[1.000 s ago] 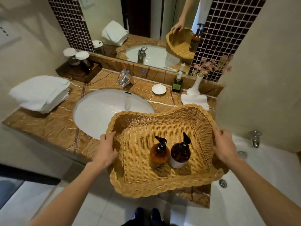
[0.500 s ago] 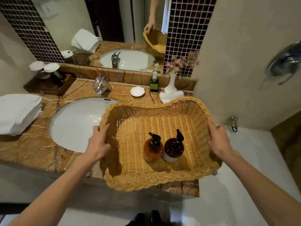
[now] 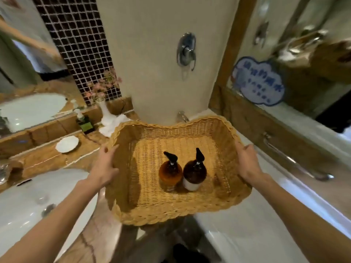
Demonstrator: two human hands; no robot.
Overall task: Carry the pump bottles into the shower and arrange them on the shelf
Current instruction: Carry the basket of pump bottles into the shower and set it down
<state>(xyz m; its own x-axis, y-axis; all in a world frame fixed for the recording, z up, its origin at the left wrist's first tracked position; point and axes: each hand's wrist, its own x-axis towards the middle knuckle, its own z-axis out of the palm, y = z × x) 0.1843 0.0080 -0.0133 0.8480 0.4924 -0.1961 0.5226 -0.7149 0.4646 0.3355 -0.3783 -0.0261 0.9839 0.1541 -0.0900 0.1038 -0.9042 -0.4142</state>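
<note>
Holding a woven wicker basket point(image 3: 171, 211) by its braided rim: our left hand point(image 3: 104, 166) clasps the left wall, our right hand point(image 3: 247, 162) the right. Inside, upright and touching: two round amber pump bottles, the lighter bottle point(image 3: 170, 173) left, the darker bottle point(image 3: 194, 172) right. Around: veined stone counter point(image 3: 47, 158), white sink point(image 3: 28, 202), scalloped dish point(image 3: 67, 144), white tub point(image 3: 256, 234), chrome valve point(image 3: 186, 50).

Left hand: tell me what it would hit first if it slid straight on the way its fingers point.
The left hand grips the wicker basket wall, fingers pointing up and away along the rim. Going straight on, it would probably meet the white vase on the counter first, though depth is hard to judge.
</note>
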